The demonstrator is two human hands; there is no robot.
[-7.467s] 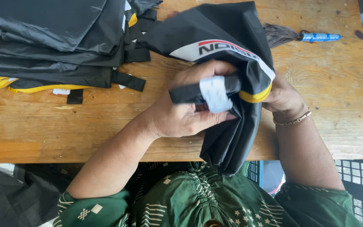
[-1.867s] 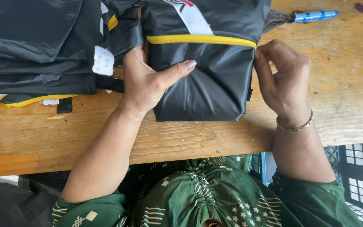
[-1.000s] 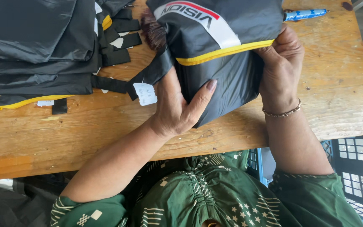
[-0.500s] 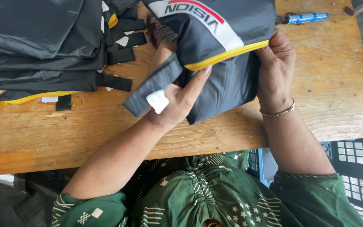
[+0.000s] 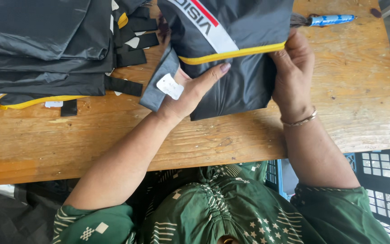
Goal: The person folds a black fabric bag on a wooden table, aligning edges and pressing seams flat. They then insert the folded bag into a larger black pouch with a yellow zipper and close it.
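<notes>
a person in a green patterned top leans over a wooden bench (image 5: 362,113), seen from above. both hands hold a folded dark grey bag (image 5: 244,68) with a yellow zip line (image 5: 231,54) and a white and red stripe; it lies on the bench's far middle. the left hand (image 5: 190,90) presses against the bag's near left side, thumb stretched along the fabric, fingers closed around a grey strap (image 5: 159,83) bearing a small white tag (image 5: 170,86). the right hand (image 5: 294,72), with a thin bracelet at its wrist, grips the bag's right edge at the zip. to the left lies a stack of similar dark bags (image 5: 41,49). a blue-handled brush (image 5: 326,20) rests beyond the right hand.
</notes>
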